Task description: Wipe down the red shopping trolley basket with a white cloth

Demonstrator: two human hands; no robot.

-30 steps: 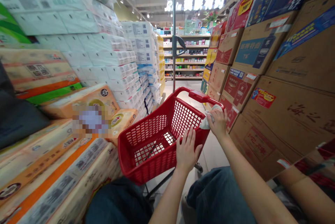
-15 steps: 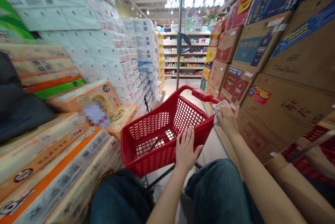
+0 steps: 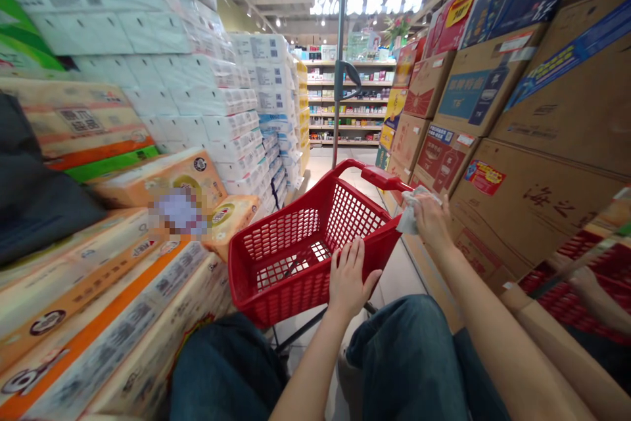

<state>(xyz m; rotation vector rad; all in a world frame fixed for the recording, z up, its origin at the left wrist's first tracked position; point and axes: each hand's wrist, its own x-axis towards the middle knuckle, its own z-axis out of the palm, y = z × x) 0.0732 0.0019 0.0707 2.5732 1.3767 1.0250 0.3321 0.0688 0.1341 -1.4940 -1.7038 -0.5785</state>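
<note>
A red plastic shopping cart (image 3: 288, 309) stands in front of my knees, its perforated basket holding nothing I can see. My left hand (image 3: 349, 276) lies on the near rim of the basket, fingers stretched out and thumb apart. At the cart's right end, my right hand (image 3: 432, 216) presses a crumpled white cloth or wipe (image 3: 408, 221) against the red handle (image 3: 382, 178). Part of the cloth hangs below the fingers, and the hand hides the handle's near end.
Stacked tissue packs (image 3: 162, 96) rise on the left, with orange packs (image 3: 98, 309) close beside my leg. Cardboard cartons (image 3: 547, 204) form a wall on the right. A grey pole (image 3: 338, 33) stands beyond the cart; stocked shelves (image 3: 350, 106) are further back.
My right hand has shifted slightly with the cloth, and more of the cloth now hangs down at its left. My left hand stays on the basket rim.
</note>
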